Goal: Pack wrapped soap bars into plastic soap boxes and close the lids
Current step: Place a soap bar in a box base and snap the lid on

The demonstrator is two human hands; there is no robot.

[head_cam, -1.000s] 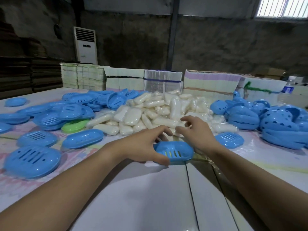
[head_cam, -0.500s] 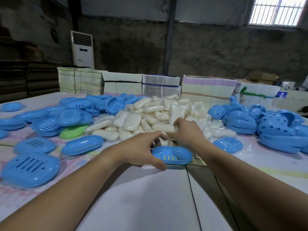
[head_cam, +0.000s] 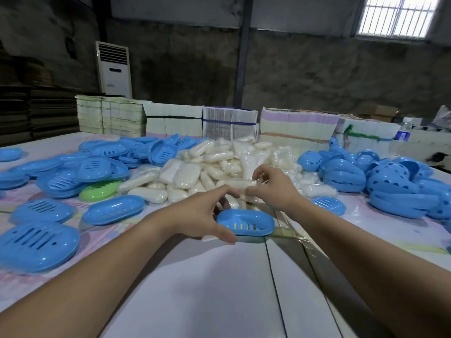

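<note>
An open blue soap box base point(head_cam: 246, 224) with slots in its floor sits on the white table, and nothing lies in it. My left hand point(head_cam: 205, 213) holds it at its left end, thumb on the near rim. Just beyond it, my right hand point(head_cam: 273, 189) grips a wrapped white soap bar point(head_cam: 235, 183) at the near edge of a big pile of wrapped soap bars point(head_cam: 219, 164). The bar lies lengthwise, slightly above the pile's edge.
Blue soap box halves point(head_cam: 92, 167) and one green one point(head_cam: 100, 190) lie scattered at the left. Blue perforated lids point(head_cam: 395, 181) are heaped at the right. Stacks of flat cartons point(head_cam: 229, 123) line the table's far edge. A water bottle point(head_cam: 404, 132) stands far right.
My right hand has closed on a soap bar at the pile's edge and drawn it slightly toward the box. My left hand stays on the blue box base.
</note>
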